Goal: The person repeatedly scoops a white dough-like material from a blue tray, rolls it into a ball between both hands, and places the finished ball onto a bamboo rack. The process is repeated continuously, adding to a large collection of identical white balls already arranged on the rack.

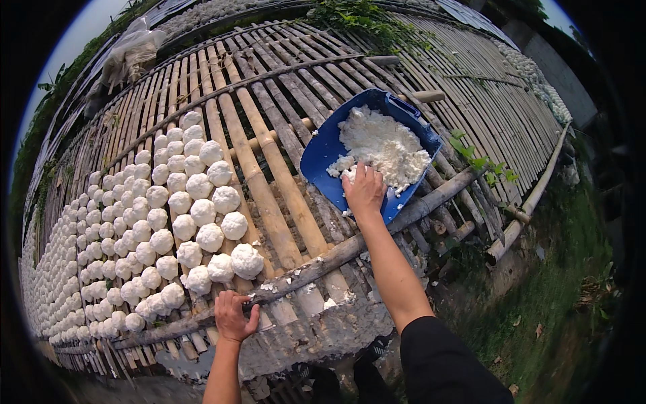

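My right hand (pixel 363 185) reaches into a blue plastic scoop-shaped tub (pixel 319 155), its fingers curled on a lump at the near side of the white crumbly mass (pixel 383 138). My left hand (pixel 234 316) rests with bent fingers on the front bamboo pole (pixel 289 283) of the rack, just below rows of rough white balls (pixel 222 267). These balls cover the rack's left part, the nearest ones just above my left hand.
The slatted bamboo rack (pixel 276 222) stretches away and to the right, with leafy vines (pixel 353 27) on it. A bundled plastic sheet (pixel 134 50) lies at the back left. Grass (pixel 538 323) and dirt border the right side; my feet show at the bottom.
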